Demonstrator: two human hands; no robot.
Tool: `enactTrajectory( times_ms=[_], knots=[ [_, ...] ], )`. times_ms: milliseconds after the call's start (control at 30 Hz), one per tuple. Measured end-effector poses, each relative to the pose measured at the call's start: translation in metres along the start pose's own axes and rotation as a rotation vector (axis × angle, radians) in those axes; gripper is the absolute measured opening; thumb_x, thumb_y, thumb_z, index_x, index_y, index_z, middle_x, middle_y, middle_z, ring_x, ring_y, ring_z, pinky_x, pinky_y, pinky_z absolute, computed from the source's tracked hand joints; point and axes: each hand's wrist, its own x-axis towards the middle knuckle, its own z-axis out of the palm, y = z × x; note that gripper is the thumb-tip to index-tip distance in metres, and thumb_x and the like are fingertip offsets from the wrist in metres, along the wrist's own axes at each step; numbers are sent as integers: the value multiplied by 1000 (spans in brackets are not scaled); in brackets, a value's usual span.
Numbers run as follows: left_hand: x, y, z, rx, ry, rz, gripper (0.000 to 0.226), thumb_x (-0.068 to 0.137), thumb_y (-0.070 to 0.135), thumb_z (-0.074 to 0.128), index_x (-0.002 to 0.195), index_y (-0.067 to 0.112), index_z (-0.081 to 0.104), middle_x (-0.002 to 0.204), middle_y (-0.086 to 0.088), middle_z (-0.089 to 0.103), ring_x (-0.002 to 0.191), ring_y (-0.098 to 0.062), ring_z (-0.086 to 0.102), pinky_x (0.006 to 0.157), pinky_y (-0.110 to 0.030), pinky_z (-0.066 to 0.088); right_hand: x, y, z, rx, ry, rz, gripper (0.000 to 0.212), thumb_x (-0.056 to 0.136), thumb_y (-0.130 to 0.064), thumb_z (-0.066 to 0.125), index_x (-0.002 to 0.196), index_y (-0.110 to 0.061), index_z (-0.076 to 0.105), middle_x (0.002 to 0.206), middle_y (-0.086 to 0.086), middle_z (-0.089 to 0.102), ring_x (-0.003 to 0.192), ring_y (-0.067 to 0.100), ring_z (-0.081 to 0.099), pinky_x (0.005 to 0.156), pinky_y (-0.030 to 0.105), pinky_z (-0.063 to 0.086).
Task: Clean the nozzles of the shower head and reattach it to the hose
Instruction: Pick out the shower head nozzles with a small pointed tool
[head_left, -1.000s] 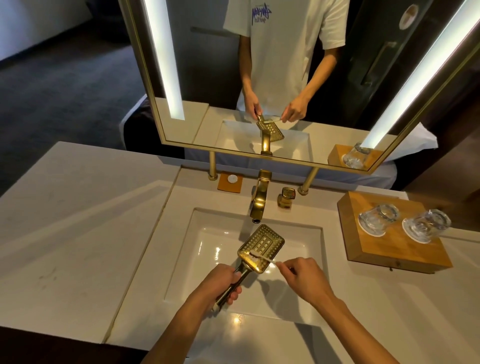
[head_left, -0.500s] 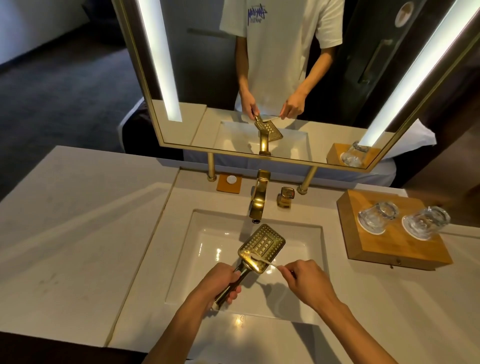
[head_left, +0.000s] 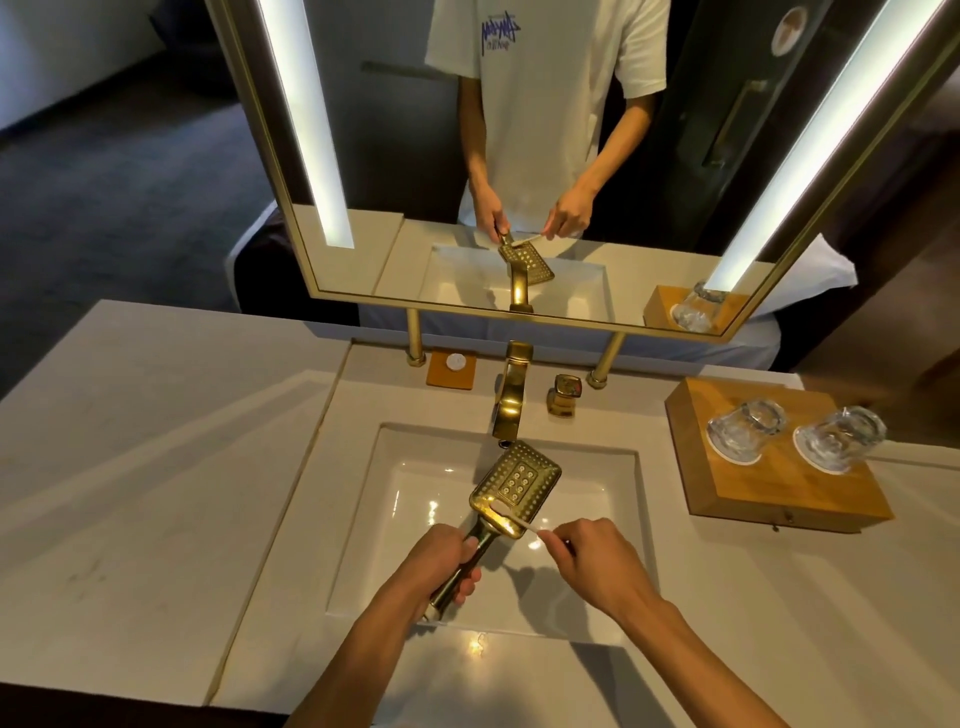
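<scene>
A gold, square shower head (head_left: 519, 480) with rows of small nozzles is held face up over the white sink basin (head_left: 395, 519). My left hand (head_left: 441, 566) is wrapped around its gold handle. My right hand (head_left: 587, 556) pinches a thin white toothbrush (head_left: 511, 521), whose bristle end lies on the near edge of the nozzle face. No hose is in view.
A gold faucet (head_left: 509, 395) and its gold handle (head_left: 563, 395) stand behind the basin. A wooden tray (head_left: 769, 483) with two upturned glasses sits at the right. A small orange coaster (head_left: 451, 369) lies behind the sink. The lit mirror (head_left: 519, 156) stands on gold posts.
The toothbrush head has shifted slightly along the near edge of the nozzle face. Both hands stay in nearly the same place over the basin.
</scene>
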Motion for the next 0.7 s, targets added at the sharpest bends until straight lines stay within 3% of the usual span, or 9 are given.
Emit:
enactTrajectory(
  times_ms=[67,233,367,533,700],
  knots=[
    [-1,1,-3,-7,-8,10,22,100,12,43,96,-1,60,67,-11,63,49,-18,54,48,-28,45,-3,4,1,-6,3,-1,51,99,-50,43,52,-33,38,50,-13,40,47,9,42,46,18,24],
    [-2,2,5,-27,-27,25,21,101,14,43,97,0,59,68,-11,62,49,-17,53,48,-28,44,4,6,-13,-26,47,38,47,99,-49,43,57,-28,47,53,-10,45,50,12,45,49,25,32],
    [-2,5,-1,-18,-35,54,21,102,13,42,97,0,57,69,-13,60,49,-19,52,48,-29,43,-3,-1,-4,26,8,-5,48,100,-49,41,55,-31,42,53,-12,44,48,9,43,47,20,29],
    [-4,8,9,28,-43,47,21,102,15,43,97,1,58,71,-13,61,50,-19,52,50,-30,43,-2,14,-20,-88,52,67,45,99,-51,41,63,-27,51,58,-8,51,52,11,46,48,25,33],
    [-5,19,3,28,-31,73,21,102,13,42,93,2,58,69,-14,61,49,-19,52,48,-29,43,-5,8,-4,53,36,6,47,99,-51,42,60,-27,53,53,-10,48,50,12,48,47,21,31]
  ],
)
